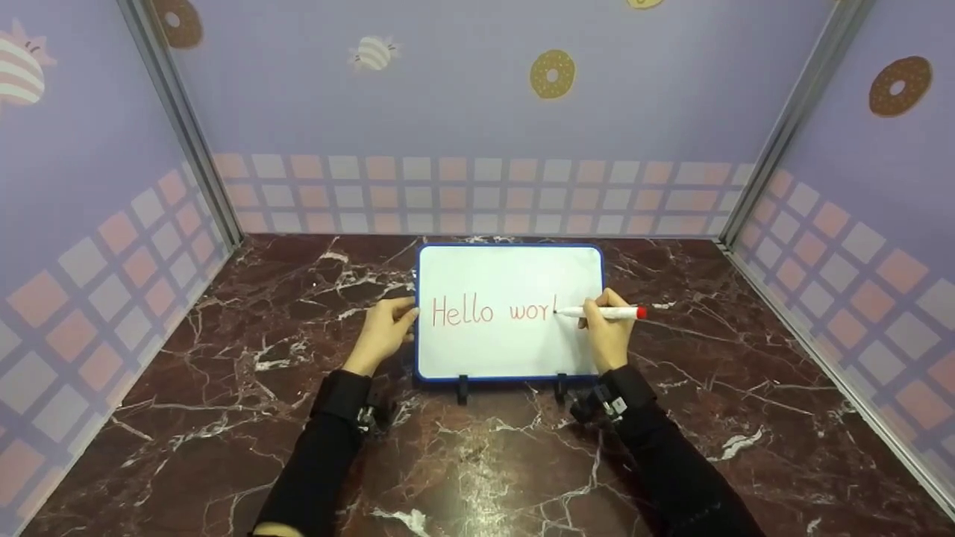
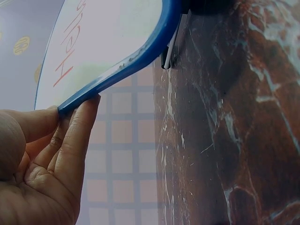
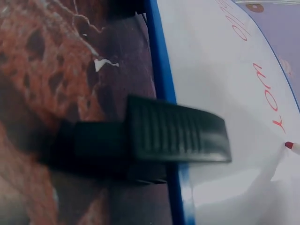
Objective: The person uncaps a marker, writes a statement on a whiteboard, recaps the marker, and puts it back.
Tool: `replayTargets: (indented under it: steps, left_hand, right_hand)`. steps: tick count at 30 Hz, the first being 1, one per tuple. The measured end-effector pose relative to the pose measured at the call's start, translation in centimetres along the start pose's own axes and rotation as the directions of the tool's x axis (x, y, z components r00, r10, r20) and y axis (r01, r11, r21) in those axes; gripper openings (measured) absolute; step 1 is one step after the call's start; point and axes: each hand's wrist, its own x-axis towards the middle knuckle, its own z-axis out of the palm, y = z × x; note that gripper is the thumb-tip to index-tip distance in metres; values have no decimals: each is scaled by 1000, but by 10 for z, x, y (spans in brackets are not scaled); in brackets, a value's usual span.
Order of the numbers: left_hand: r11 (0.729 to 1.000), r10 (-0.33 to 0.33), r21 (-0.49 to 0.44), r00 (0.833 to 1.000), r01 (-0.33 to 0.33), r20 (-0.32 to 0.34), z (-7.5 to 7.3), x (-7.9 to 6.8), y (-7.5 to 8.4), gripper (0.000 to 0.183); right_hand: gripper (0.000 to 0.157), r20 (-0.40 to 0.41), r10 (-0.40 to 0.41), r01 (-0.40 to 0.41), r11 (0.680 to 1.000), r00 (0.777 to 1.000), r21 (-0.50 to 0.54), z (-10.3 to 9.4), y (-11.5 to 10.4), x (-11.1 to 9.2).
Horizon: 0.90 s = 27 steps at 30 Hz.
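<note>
Whiteboard [image 1: 500, 350]: stood in black supports [image 1: 462, 389] on the surface [image 1: 477, 462], bearing red writing [image 1: 464, 313] ("Hello wor" plus a stroke).
Left hand [image 1: 385, 328]: pinched the whiteboard's left edge between thumb and fingers.
Right hand [image 1: 610, 335]: gripped the marker [image 1: 621, 313], tip at the last stroke.

Blue-rimmed white board [image 1: 507, 347], red-ended white marker [image 1: 619, 312]

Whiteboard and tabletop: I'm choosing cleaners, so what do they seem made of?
Whiteboard: smooth, glossy coated panel, judging by its glare; the blue frame looks plastic, evenly coloured. Tabletop: polished dark-red marble or printed imitation, with pale veins and reflected light.
</note>
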Motion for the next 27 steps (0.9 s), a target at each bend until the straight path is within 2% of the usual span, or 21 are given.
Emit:
replayTargets:
  steps: [9, 12, 18, 22, 27]
  left_hand:
    - [1000, -6, 2, 1000, 6, 1, 0, 0, 0, 40]
    - [1000, -10, 1, 1000, 10, 4, -1, 1, 0, 39]
    - [1000, -14, -7, 1000, 14, 0, 0, 2, 1, 39]
    - [1000, -10, -3, 1000, 10, -6, 0, 2, 1, 38]
    - [1000, -7, -2, 1000, 7, -10, 0, 1, 2, 37]
  right_hand:
    - [26, 33, 6, -5, 1000, 999, -10, -6, 0, -3]
    - [26, 23, 9, -9, 1000, 1000, -16, -7, -1, -2]
    - [25, -33, 39, -37, 999, 999, 40, -10, -4, 1]
    - [24, -65, 37, -31, 996, 997, 84, -11, -5, 4]
    - [25, -80, 28, -21, 996, 996, 85, -14, -4, 6]
